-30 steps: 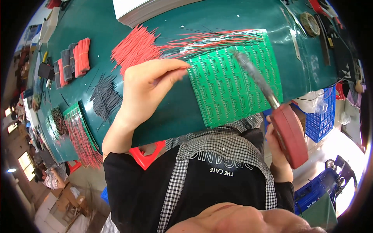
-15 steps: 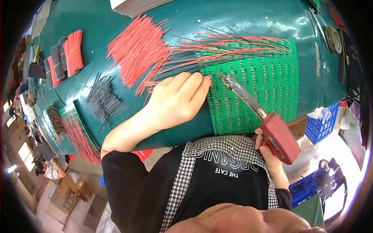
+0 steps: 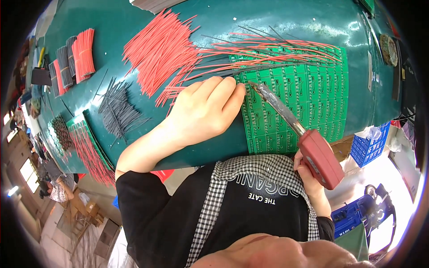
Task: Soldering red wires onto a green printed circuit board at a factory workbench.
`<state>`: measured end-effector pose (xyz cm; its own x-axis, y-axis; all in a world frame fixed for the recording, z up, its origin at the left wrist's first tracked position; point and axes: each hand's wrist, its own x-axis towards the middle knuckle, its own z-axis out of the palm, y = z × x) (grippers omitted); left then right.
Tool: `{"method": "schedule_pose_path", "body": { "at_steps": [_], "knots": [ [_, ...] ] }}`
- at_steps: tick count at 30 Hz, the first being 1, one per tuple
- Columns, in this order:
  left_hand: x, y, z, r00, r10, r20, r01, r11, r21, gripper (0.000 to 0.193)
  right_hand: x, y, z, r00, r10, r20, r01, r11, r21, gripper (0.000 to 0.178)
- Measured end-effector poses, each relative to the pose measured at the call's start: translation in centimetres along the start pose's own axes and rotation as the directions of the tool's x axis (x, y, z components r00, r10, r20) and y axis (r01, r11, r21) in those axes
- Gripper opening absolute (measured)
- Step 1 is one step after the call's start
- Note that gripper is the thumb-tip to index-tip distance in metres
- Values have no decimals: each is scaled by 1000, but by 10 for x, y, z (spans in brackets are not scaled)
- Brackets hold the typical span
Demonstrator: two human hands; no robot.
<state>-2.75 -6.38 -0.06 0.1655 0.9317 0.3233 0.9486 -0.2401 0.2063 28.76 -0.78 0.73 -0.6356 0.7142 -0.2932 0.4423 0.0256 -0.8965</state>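
My left hand (image 3: 206, 108) is closed in a pinch at the left edge of a green circuit board panel (image 3: 301, 105). What its fingertips hold is hidden. In my right hand (image 3: 308, 176) is a soldering iron (image 3: 319, 158) with a dark red handle, its metal shaft slanting up and left. The iron's tip is over the panel's left edge, just right of my left fingertips. Red and black wires (image 3: 268, 58) fan across the panel's far part. Beyond my left hand lies a large heap of red wires (image 3: 163, 51).
Loose black wires (image 3: 118, 109) lie left of my forearm. Banded red and black wire bundles (image 3: 73, 60) sit farther left. Near the table's left edge rests another green board (image 3: 89, 138) with red wires. A blue crate (image 3: 370, 144) stands beyond the table's right side.
The iron's tip has shifted slightly left over the panel, nearer my left fingertips. My left hand keeps its pinch at the edge. The whole view has shifted a little.
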Motion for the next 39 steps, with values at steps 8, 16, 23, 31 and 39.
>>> {"method": "schedule_pose_path", "body": {
  "at_steps": [8, 16, 23, 31, 39],
  "knots": [
    [1, 3, -2, 999, 31, 42, -31, 999, 11, 27, 4, -8, 1, 995, -99, -26, 96, 991, -88, 54],
    [2, 4, -1, 993, 110, 35, -114, 986, 126, 29, -3, 0, -4, 997, 42, -62, -41, 999, 16, 69],
    [4, 2, -2, 994, 95, 48, -99, 991, 93, 28, 10, -20, 5, 981, 185, -60, -123, 830, 543, 81],
    [17, 1, 5, 994, 107, -12, -107, 994, -24, 27, 12, -19, 4, 985, 168, -32, -128, 848, 514, 72],
    [18, 3, 4, 993, 115, 41, -117, 992, 39, 27, 6, -6, 2, 990, 137, -34, -119, 940, 320, 68]
  ]
}}
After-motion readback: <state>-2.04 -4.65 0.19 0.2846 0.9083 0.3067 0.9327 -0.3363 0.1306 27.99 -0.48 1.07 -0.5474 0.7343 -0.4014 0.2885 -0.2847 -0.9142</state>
